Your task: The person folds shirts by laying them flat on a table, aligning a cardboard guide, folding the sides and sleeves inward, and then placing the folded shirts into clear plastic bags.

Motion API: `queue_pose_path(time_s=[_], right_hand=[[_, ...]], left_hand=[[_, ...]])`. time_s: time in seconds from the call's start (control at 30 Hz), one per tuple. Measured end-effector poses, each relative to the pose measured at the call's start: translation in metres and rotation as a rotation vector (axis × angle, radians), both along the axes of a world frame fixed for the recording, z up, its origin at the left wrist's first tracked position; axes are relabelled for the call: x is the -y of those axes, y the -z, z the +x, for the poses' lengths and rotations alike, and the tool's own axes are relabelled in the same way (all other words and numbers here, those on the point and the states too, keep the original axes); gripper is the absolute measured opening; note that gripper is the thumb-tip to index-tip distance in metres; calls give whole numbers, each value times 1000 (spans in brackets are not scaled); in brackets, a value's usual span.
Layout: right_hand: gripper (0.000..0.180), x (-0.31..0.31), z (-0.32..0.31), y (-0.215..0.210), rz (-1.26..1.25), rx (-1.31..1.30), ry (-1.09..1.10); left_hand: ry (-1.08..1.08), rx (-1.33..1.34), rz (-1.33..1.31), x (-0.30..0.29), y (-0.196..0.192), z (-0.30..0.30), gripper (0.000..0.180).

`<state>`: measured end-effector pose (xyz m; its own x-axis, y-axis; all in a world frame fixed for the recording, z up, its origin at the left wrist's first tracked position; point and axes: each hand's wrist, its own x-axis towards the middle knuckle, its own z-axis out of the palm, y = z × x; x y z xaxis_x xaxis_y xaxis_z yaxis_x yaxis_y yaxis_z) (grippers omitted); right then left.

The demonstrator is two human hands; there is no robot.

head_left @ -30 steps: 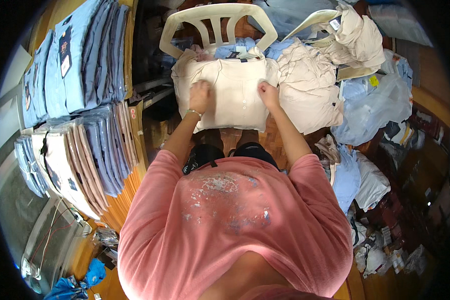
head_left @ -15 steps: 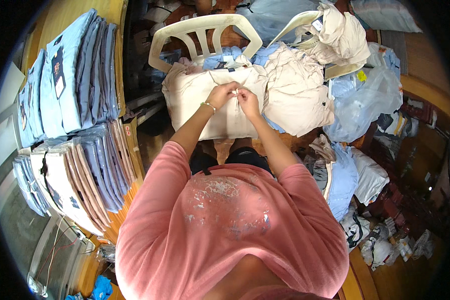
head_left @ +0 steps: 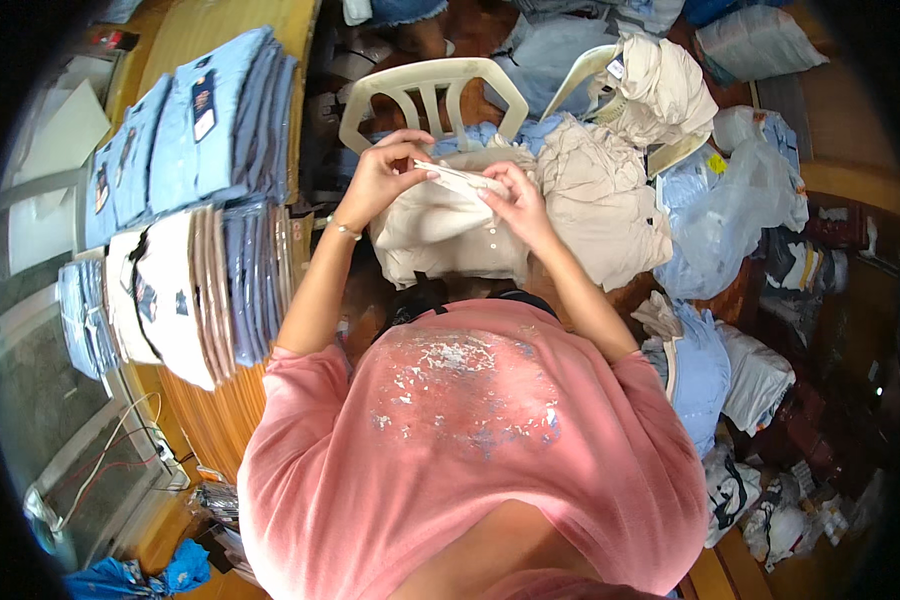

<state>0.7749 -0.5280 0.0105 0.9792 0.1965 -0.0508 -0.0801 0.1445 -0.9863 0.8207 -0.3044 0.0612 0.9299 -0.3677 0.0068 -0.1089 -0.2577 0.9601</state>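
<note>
A cream shirt [head_left: 432, 222] is partly lifted off the pile in front of me, with small buttons showing down its front. My left hand [head_left: 385, 180], wearing a beaded bracelet, grips one end of a narrow folded edge of the shirt between thumb and fingers. At the other end of that edge, my right hand [head_left: 519, 207] pinches the cloth. The edge is stretched between both hands, and the fabric below it bulges. Just to the right lies a heap of crumpled cream garments [head_left: 605, 205]. What lies under the shirt is mostly hidden.
A pale plastic chair [head_left: 438, 75] stands behind the shirt; another chair [head_left: 582, 75] carries bunched cream cloth. Folded blue shirts [head_left: 195, 130] and bagged garments [head_left: 165, 290] are stacked at the left. Clear plastic bags [head_left: 725, 220] and a white parcel [head_left: 755, 380] lie at the right.
Both hands have moved apart and lifted the shirt's edge, which lay flatter before. The view has shifted, with the left stacks now further right in the picture.
</note>
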Motion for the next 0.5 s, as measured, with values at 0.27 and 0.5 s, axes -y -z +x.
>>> queue_pose_path(time_s=[0.27, 0.5], right_hand=[[21, -1, 7, -187, -377, 950, -41], [15, -2, 11, -271, -596, 1378, 38]], left_hand=[[-180, 134, -29, -9, -167, -71, 13], [-317, 252, 29, -3, -233, -103, 13]])
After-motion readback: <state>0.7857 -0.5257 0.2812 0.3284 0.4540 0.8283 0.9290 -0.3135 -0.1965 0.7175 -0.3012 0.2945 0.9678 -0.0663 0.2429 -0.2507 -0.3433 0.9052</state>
